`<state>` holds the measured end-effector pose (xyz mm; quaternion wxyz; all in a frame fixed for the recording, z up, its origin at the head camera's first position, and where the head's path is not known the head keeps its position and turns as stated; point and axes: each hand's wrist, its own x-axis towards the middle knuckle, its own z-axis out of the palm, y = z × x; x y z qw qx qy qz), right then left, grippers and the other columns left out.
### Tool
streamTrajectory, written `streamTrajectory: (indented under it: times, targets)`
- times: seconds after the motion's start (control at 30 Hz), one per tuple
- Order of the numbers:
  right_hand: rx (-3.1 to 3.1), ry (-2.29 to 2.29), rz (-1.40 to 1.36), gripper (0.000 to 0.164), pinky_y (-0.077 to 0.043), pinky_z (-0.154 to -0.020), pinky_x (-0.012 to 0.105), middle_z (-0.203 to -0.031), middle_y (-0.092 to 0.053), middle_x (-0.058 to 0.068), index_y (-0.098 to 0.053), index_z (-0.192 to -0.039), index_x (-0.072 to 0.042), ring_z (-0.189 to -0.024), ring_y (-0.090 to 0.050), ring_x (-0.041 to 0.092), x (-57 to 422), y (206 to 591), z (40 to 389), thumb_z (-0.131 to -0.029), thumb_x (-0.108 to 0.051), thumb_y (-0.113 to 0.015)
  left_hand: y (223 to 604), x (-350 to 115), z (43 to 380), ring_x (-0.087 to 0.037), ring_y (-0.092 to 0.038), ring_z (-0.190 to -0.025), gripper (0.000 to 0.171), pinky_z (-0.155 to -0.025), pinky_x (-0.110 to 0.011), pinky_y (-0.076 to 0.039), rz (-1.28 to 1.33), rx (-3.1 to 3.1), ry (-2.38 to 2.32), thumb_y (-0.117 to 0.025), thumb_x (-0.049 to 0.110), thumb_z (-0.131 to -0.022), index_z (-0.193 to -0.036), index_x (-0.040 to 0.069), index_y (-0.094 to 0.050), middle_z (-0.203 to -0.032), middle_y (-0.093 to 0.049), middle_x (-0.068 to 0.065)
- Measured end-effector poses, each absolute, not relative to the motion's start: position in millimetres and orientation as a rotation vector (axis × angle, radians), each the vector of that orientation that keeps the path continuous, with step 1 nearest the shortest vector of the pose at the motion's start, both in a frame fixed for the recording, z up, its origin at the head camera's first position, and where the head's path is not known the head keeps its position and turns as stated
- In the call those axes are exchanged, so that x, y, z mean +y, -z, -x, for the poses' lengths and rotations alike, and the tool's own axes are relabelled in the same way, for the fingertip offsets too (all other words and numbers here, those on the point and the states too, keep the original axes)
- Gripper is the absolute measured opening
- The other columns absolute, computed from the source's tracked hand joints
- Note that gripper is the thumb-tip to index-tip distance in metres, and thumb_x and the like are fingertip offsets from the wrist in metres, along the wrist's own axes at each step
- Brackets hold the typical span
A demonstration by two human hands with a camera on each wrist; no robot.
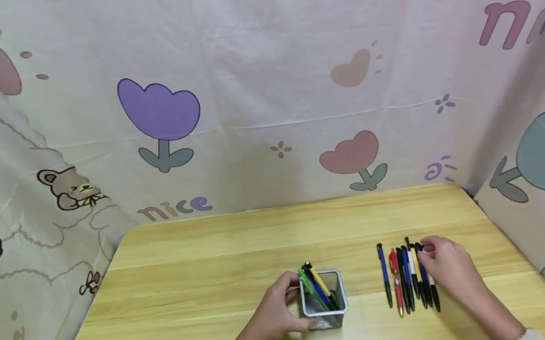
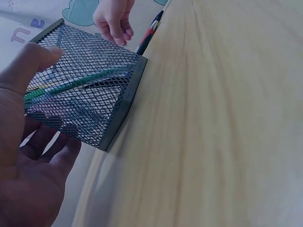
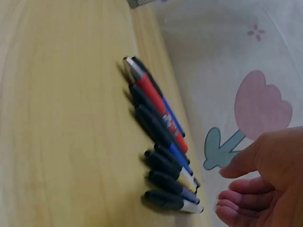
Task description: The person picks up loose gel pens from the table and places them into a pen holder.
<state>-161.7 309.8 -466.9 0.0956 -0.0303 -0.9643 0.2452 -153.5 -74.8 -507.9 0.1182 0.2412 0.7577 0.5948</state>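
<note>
My left hand [image 1: 273, 314] holds a silver mesh pen holder [image 1: 329, 321] from its left side. In the left wrist view the thumb lies on one mesh wall [image 2: 90, 56] and the fingers reach round the opposite one. A green pen [image 1: 306, 282], a yellow-and-black pen [image 1: 320, 279] and a blue one lean inside the holder. Over the right end of a row of pens is my right hand [image 1: 450, 262], its fingertips near their upper ends. The right wrist view shows this hand [image 3: 265, 182] with loosely bent fingers, nothing between them, beside a white-and-black pen [image 3: 165, 200].
Side by side lie several pens, among them a red pen [image 1: 396, 280] and, at the left end, a blue pen [image 1: 384, 276]. They rest on a wooden table [image 1: 189, 286]. Printed cloth [image 1: 249, 80] hangs behind the table and along both sides.
</note>
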Motion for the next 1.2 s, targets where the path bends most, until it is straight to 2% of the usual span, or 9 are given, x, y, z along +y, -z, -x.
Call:
streamTrajectory:
  times: [0.27, 0.6, 0.67, 0.77, 0.83, 0.9, 1.0, 1.1, 1.2]
  targets:
    - [-2.917, -0.666, 0.138, 0.037, -0.062, -0.085, 0.061, -0.11, -0.072, 0.033, -0.064, -0.121, 0.015, -0.097, -0.071, 0.048, 320.1, 471.2, 165.6, -0.092, -0.008, -0.065, 506.5, -74.5, 154.0, -0.031, -0.06, -0.135, 0.07, -0.117, -0.025, -0.048, -0.693, 2.22, -1.738, -0.092, 0.006, -0.07, -0.129, 0.008, -0.054, -0.137, -0.06, -0.011]
    - [-3.071, -0.647, 0.2, 0.048, -0.062, -0.088, 0.061, -0.117, -0.069, 0.035, -0.058, -0.126, 0.018, -0.106, -0.067, 0.052, 325.9, 474.9, 174.1, -0.089, -0.01, -0.068, 503.9, -74.2, 152.6, -0.031, -0.061, -0.134, 0.071, -0.116, -0.025, -0.049, -0.688, 2.211, -1.748, -0.091, 0.004, -0.069, -0.13, 0.006, -0.054, -0.137, -0.06, -0.011]
    - [-3.097, -0.646, 0.202, 0.049, -0.062, -0.087, 0.061, -0.115, -0.069, 0.034, -0.058, -0.127, 0.019, -0.101, -0.069, 0.048, 327.4, 475.8, 175.7, -0.088, -0.01, -0.069, 503.4, -74.1, 152.5, -0.032, -0.061, -0.134, 0.071, -0.116, -0.024, -0.048, -0.678, 2.209, -1.743, -0.091, 0.005, -0.069, -0.13, 0.007, -0.054, -0.137, -0.06, -0.011]
    - [-3.121, -0.669, 0.224, 0.047, -0.061, -0.07, 0.05, -0.091, -0.069, 0.025, -0.058, -0.124, 0.019, -0.079, -0.067, 0.036, 329.8, 476.1, 178.5, -0.088, -0.01, -0.065, 503.2, -73.9, 152.6, -0.032, -0.061, -0.134, 0.071, -0.116, -0.024, -0.049, -0.674, 2.21, -1.739, -0.091, 0.005, -0.069, -0.13, 0.007, -0.054, -0.138, -0.059, -0.012]
    - [-3.132, -0.661, 0.24, 0.037, -0.055, -0.061, 0.042, -0.076, -0.063, 0.016, -0.062, -0.112, 0.016, -0.069, -0.06, 0.027, 331.5, 475.7, 180.8, -0.086, -0.01, -0.063, 503.2, -73.7, 152.8, -0.031, -0.061, -0.134, 0.071, -0.116, -0.025, -0.049, -0.673, 2.209, -1.738, -0.091, 0.006, -0.07, -0.13, 0.007, -0.054, -0.138, -0.059, -0.012]
    - [-3.145, -0.651, 0.249, 0.031, -0.049, -0.057, 0.038, -0.067, -0.055, 0.008, -0.064, -0.105, 0.013, -0.065, -0.055, 0.024, 332.9, 475.2, 182.7, -0.085, -0.009, -0.061, 503.4, -73.5, 153.0, -0.031, -0.061, -0.134, 0.071, -0.116, -0.024, -0.049, -0.669, 2.208, -1.735, -0.091, 0.006, -0.07, -0.13, 0.007, -0.054, -0.137, -0.059, -0.011]
    - [-3.164, -0.616, 0.252, 0.023, -0.05, -0.058, 0.039, -0.065, -0.054, 0.007, -0.064, -0.096, 0.01, -0.065, -0.055, 0.026, 333.7, 473.4, 185.9, -0.084, -0.011, -0.063, 503.6, -73.1, 153.4, -0.03, -0.061, -0.133, 0.071, -0.116, -0.024, -0.049, -0.663, 2.208, -1.733, -0.091, 0.006, -0.07, -0.13, 0.008, -0.054, -0.137, -0.059, -0.01]
    - [-3.18, -0.628, 0.262, 0.036, -0.051, -0.059, 0.039, -0.068, -0.056, 0.01, -0.062, -0.108, 0.016, -0.066, -0.055, 0.027, 334.1, 471.3, 187.8, -0.084, -0.01, -0.065, 503.9, -73.0, 153.5, -0.029, -0.062, -0.133, 0.071, -0.116, -0.024, -0.049, -0.66, 2.209, -1.733, -0.091, 0.006, -0.069, -0.13, 0.008, -0.054, -0.136, -0.059, -0.01]
    - [-3.19, -0.629, 0.273, 0.055, -0.055, -0.063, 0.044, -0.07, -0.058, 0.012, -0.053, -0.126, 0.021, -0.07, -0.057, 0.03, 335.1, 469.9, 188.8, -0.085, -0.013, -0.068, 503.8, -73.1, 153.6, -0.029, -0.062, -0.133, 0.071, -0.116, -0.023, -0.049, -0.66, 2.205, -1.735, -0.091, 0.006, -0.069, -0.131, 0.007, -0.054, -0.137, -0.059, -0.011]
